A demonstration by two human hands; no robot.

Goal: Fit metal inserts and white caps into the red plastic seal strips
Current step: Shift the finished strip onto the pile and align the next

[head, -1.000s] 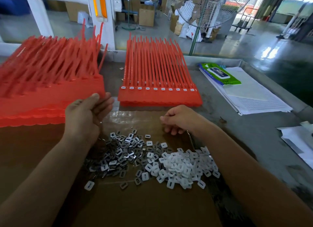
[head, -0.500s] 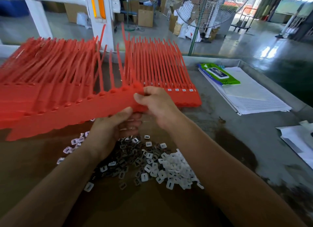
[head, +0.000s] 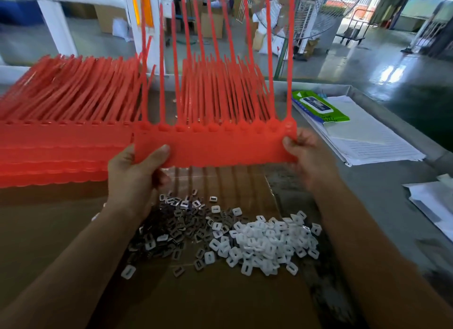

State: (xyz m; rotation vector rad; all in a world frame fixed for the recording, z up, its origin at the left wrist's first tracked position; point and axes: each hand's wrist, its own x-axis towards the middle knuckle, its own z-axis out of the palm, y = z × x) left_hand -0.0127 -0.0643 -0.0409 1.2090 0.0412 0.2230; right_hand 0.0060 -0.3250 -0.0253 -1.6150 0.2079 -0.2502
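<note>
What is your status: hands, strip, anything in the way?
Both on strip: left hand grips left end, right hand pinches right end. Held up off the table; inserts and caps loose in piles. Nothing blocking.

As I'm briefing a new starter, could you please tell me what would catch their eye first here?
A red seal strip is held up mid-frame, the left hand and right hand gripping its ends, tails pointing upward. Beneath lie metal inserts beside white caps; a red stack sits left.
</note>
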